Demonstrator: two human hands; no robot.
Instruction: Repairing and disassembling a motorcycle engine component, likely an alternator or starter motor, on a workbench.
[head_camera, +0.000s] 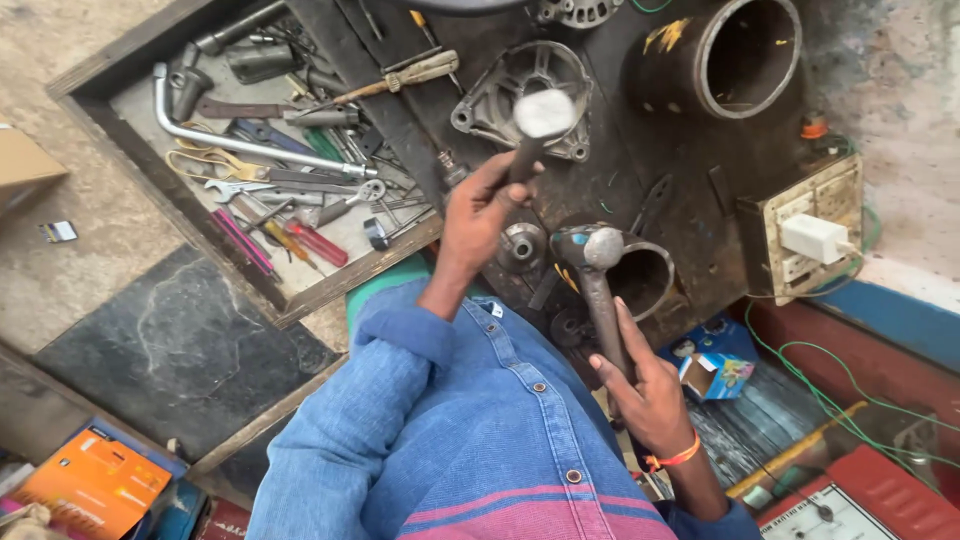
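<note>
Two hammers are held, one in each hand. The left hand (478, 215) has its grip pressed together around the handle of a hammer (540, 118) whose pale, blurred head is raised over a round grey metal housing (505, 95) on the dark counter (690, 200). The right hand (645, 385) has its grip wrapped round the rusty handle of a second hammer (598, 262), whose rounded head is seen beside a small shiny metal part (520, 245) near the counter's front edge.

Two wide pipe openings are counted on the counter: one large at the far right (745, 55), one smaller just right of the second hammer (645, 275). To the left, one open wooden tray (330, 285) is filled with spanners, screwdrivers and one bent steel bar (250, 140).

At the right a beige socket box (815, 200) is fitted with one white plug (812, 238). Below it, one small blue carton (715, 375) lies open. At the near left, one orange packet (90, 490) is seen.
</note>
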